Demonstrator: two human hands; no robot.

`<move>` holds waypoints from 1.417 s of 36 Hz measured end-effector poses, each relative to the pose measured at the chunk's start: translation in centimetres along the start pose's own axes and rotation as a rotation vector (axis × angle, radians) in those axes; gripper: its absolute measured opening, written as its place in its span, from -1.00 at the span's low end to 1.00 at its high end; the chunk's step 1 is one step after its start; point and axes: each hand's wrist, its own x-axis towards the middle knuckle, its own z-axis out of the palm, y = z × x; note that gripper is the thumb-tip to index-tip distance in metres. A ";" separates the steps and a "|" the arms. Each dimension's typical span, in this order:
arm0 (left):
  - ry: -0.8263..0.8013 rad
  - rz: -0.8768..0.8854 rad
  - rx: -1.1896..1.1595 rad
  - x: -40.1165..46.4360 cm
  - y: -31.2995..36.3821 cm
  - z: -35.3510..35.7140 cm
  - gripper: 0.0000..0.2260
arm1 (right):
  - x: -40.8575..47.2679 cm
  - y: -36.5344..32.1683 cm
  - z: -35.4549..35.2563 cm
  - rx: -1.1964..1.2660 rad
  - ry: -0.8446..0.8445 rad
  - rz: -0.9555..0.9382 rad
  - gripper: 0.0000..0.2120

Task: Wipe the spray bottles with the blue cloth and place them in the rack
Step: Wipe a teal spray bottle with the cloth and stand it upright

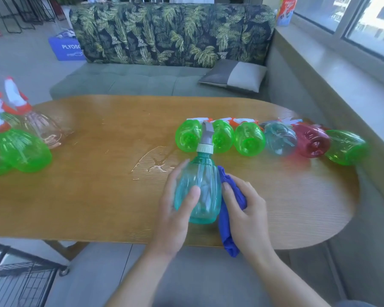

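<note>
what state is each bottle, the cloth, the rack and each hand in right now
teal spray bottle: upright, held in the left hand's grip
blue cloth: bunched in the right hand, against the bottle's side
left hand: curled round the teal bottle
right hand: gripping the cloth
row of six bottles: lying on their sides on the table
bottles at left: standing upright
wire rack: by the table, contents unclear

My left hand (175,209) and right hand (246,209) close on one bottle (200,187) between my fingers, the cloth (227,218) under my right fingers. Beyond my fingertips a row of bottles (271,138) lies on the table (98,173). Far left of my fingers stand more bottles (20,147); the rack (20,280) sits below them.
</note>
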 end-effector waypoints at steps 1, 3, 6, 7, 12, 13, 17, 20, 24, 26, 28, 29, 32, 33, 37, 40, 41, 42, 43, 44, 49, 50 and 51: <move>-0.011 0.003 0.011 0.0 0.1 0.0 -0.34 | -0.1 0.0 0.0 0.011 0.007 0.009 -0.73; -0.049 -0.010 0.009 -0.2 0.2 0.1 -0.18 | -0.1 0.1 0.0 0.024 0.024 0.023 -0.73; -0.077 -0.039 0.010 -0.2 0.3 0.1 -0.08 | 0.0 0.1 -0.1 0.020 0.034 0.025 -0.71; -0.084 -0.041 0.009 -0.1 0.2 0.1 -0.07 | 0.0 0.2 -0.2 0.017 0.035 0.025 -0.72; -0.068 -0.044 0.000 0.1 -0.6 0.1 -0.23 | 0.2 0.3 -0.5 0.007 0.049 0.012 -0.75; -0.052 -0.042 0.004 0.0 -0.7 0.1 -0.27 | 0.2 0.2 -0.5 0.009 0.047 0.011 -0.75; -0.034 -0.078 -0.027 -0.2 -1.1 0.6 -0.47 | 0.0 0.4 -0.4 -0.035 0.040 -0.025 -0.77; -0.072 -0.114 -0.036 -0.4 -1.1 0.7 -0.45 | -0.1 0.6 -0.4 -0.077 0.051 -0.034 -0.79; -0.089 -0.094 0.056 -0.5 -1.4 0.6 -0.24 | -0.1 0.6 -0.7 -0.093 0.052 -0.042 -0.79; -0.052 -0.092 0.072 -0.5 -1.8 0.6 -0.19 | -0.1 0.6 -0.8 -0.091 0.047 -0.041 -0.80; -0.023 -0.076 0.107 -0.3 -2.1 0.4 -0.20 | -0.1 0.5 -1.1 -0.093 0.044 -0.037 -0.81; -0.021 -0.066 0.113 -0.3 -2.2 0.4 -0.23 | 0.0 0.5 -1.2 -0.097 0.044 -0.039 -0.81; -0.043 -0.055 0.080 -0.4 -1.9 0.6 -0.36 | -0.1 0.4 -1.5 -0.115 0.042 -0.050 -0.81; -0.051 -0.050 0.069 -0.4 -1.9 0.6 -0.39 | -0.2 0.5 -1.5 -0.122 0.041 -0.052 -0.81; -0.063 -0.047 0.053 -0.4 -1.8 0.6 -0.46 | -0.5 0.6 -1.6 -0.174 0.032 -0.072 -0.82; -0.079 -0.058 0.069 -0.6 -1.4 0.7 -0.40 | -0.7 0.3 -1.7 -0.212 0.028 -0.116 -0.81; -0.085 -0.059 0.090 -0.6 -1.3 0.6 -0.32 | -0.7 0.2 -1.8 -0.222 0.025 -0.126 -0.80; -0.092 -0.052 0.116 -0.5 -1.3 0.5 -0.23 | -0.6 0.1 -1.8 -0.230 0.022 -0.134 -0.80; -0.097 -0.048 0.132 -0.5 -1.3 0.5 -0.17 | -0.5 0.0 -1.9 -0.234 0.021 -0.137 -0.80; -0.099 -0.052 0.128 -0.4 -1.3 0.4 -0.13 | -0.4 0.0 -1.9 -0.233 0.022 -0.139 -0.79; -0.104 -0.057 0.115 -0.5 -1.3 0.8 -0.12 | 0.6 -0.8 -2.2 -0.342 0.053 -0.256 -0.77; -0.104 -0.056 0.111 -0.6 -1.3 0.9 -0.12 | 0.9 -1.1 -2.2 -0.374 0.061 -0.303 -0.77; -0.102 -0.049 0.109 -0.7 -1.4 1.0 -0.12 | 1.1 -1.3 -2.2 -0.402 0.067 -0.354 -0.78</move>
